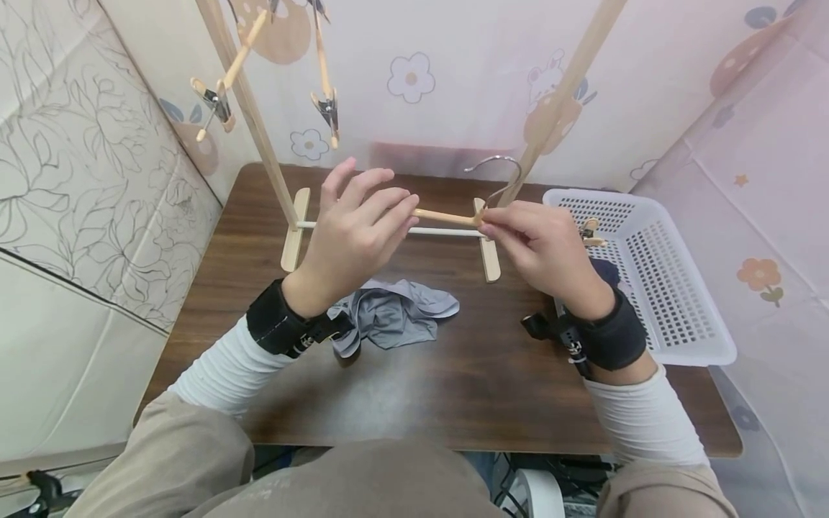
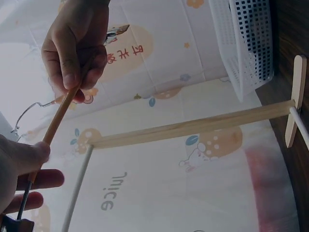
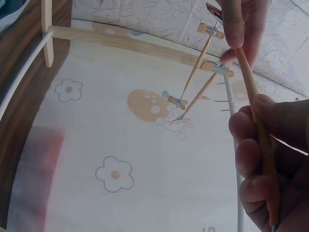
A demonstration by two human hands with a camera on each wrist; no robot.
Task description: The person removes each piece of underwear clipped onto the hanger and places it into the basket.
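Observation:
A wooden clip hanger (image 1: 447, 216) with a metal hook (image 1: 494, 167) is held level above the brown table (image 1: 466, 388), between both hands. My left hand (image 1: 388, 208) pinches its left end with thumb and fingers (image 2: 34, 153). At the middle, near the hook, my right hand (image 1: 495, 219) grips the bar (image 3: 263, 145). One of the hanger's clips (image 1: 591, 230) sticks out past the right hand, over the basket. A crumpled grey garment (image 1: 395, 313) lies on the table under the hands.
A small wooden drying rack stands at the back, with flat feet (image 1: 294, 230) and a white lower rod (image 1: 447, 232). Two more clip hangers (image 1: 220, 93) hang from it at upper left. A white plastic basket (image 1: 654, 288) holding a dark cloth (image 1: 607, 272) sits at right.

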